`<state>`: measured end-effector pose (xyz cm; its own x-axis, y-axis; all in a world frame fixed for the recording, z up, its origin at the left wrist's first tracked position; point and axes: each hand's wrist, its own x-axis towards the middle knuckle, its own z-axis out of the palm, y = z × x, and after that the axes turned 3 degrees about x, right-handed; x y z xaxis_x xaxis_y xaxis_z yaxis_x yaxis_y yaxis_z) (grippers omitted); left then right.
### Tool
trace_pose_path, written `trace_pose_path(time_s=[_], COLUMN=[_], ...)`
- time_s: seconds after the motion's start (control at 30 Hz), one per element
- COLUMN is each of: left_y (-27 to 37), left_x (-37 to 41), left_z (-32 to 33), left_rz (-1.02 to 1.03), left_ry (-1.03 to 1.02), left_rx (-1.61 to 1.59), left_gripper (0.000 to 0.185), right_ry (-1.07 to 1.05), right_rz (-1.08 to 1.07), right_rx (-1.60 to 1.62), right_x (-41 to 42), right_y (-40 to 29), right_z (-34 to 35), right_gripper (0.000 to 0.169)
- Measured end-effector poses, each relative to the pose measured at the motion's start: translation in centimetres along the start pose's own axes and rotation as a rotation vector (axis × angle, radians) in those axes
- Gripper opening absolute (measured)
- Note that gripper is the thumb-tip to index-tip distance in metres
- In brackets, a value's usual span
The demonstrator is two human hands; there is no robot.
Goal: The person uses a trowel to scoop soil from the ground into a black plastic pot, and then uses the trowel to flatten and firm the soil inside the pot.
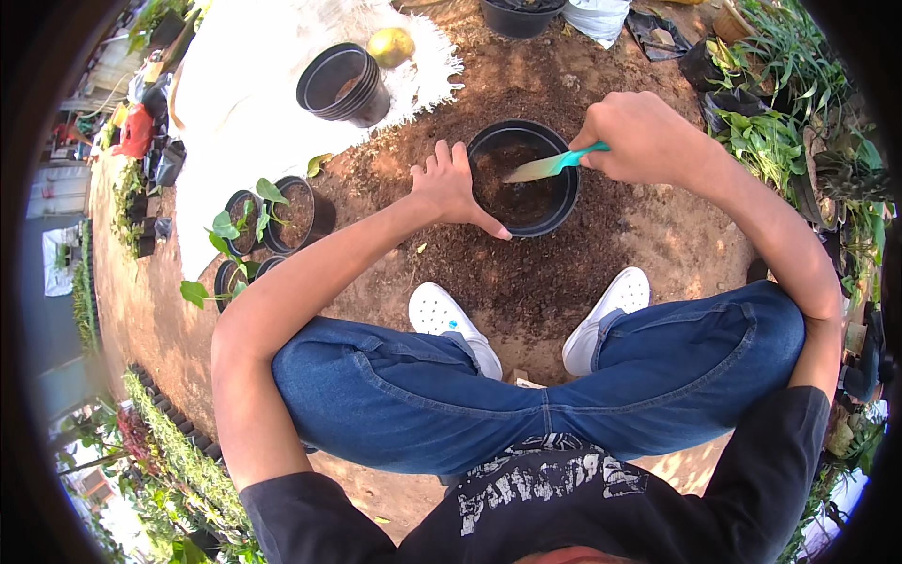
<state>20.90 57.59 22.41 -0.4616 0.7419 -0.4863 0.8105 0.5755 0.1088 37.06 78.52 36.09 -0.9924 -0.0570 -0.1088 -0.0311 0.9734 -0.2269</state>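
Observation:
A round black plastic pot [523, 230] stands before me with dark soil [511, 194] inside. My left hand [445, 187] is spread along the pot's left side, thumb at the near rim and fingers towards the far side, holding it. In my right hand [634, 137] is the turquoise handle of a knife [546, 168]. Its soiled blade slants down to the left inside the pot, the tip at the soil; whether it is sunk in cannot be told. Loose dark soil [507, 289] lies on the ground around the pot.
Nested black pots [345, 84] and a yellow-green fruit [390, 47] sit on a white woven sheet [239, 106]. Potted seedlings [292, 215] stand left, beyond my forearm. A black tub [521, 21] is at the far side; leafy plants [757, 134] line the right. My white clogs [451, 317] flank the soil.

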Motion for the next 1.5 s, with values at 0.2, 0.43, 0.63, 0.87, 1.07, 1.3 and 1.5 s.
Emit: trace_pose_path(time_s=[0.2, 0.43, 0.63, 0.87, 1.07, 1.3, 1.5], left_y=[-0.1, -0.3, -0.2, -0.1, -0.3, -0.3, -0.1], left_x=[0.0, 0.2, 0.1, 0.1, 0.0, 0.1, 0.2], left_z=[0.1, 0.3, 0.1, 0.1, 0.2, 0.3, 0.1], left_rz=[0.005, 0.023, 0.031, 0.027, 0.023, 0.026, 0.03], left_ry=[-0.003, 0.009, 0.002, 0.012, 0.018, 0.025, 0.022], left_rx=[-0.021, -0.018, -0.019, 0.001, -0.008, -0.035, -0.026], left_gripper=[0.162, 0.161, 0.159, 0.159, 0.158, 0.157, 0.157], right_ry=[-0.199, -0.147, -0.152, -0.055, -0.105, 0.023, 0.196], right_rz=[0.023, -0.024, -0.029, -0.113, -0.081, -0.083, -0.134], right_rx=[-0.154, -0.208, -0.23, -0.223, -0.211, -0.126, -0.122], right_x=[2.1, 2.0, 2.3, 2.5, 2.4, 1.7, 0.6], right_y=[-0.1, -0.5, 0.3, 1.1, 0.7, 1.0, 0.7], right_z=[5.1, 5.4, 5.1, 6.8, 6.7, 5.0, 0.7], right_gripper=[0.016, 0.011, 0.011, 0.013, 0.017, 0.021, 0.024])
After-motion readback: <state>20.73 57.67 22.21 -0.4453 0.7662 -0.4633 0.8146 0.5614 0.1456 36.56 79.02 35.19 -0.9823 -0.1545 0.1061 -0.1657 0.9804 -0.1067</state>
